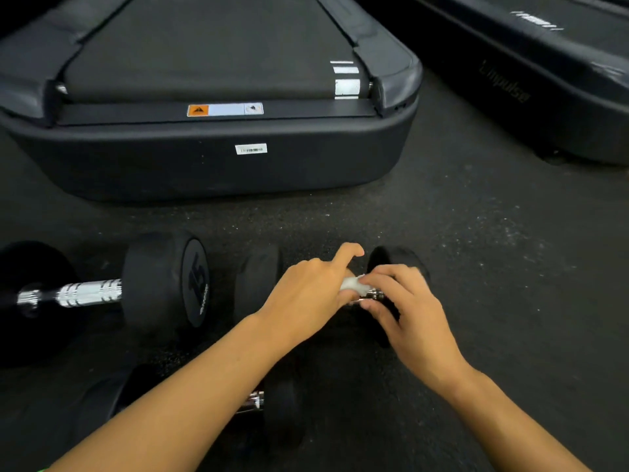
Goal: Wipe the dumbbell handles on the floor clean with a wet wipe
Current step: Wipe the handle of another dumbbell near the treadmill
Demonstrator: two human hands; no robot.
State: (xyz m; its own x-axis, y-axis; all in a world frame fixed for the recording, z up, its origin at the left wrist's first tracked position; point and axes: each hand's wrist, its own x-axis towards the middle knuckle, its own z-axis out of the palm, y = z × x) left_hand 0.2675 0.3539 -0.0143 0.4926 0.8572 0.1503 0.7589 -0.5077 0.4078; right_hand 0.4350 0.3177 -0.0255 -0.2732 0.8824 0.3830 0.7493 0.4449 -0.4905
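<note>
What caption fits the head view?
Both hands work a wet wipe around a dumbbell handle.

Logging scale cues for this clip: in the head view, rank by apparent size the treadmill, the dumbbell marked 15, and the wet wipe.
1. Treadmill, largest by far, though farthest away.
2. Dumbbell marked 15, partly cut off at the left edge.
3. Wet wipe, smallest; mostly hidden by the left hand and right hand.

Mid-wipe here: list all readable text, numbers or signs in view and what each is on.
"15": end face of the left dumbbell.
"impulse": side of the right treadmill.
Orange warning sticker on the near treadmill: unreadable.
White barcode label: too small.
White marks far right: blurred.
</note>
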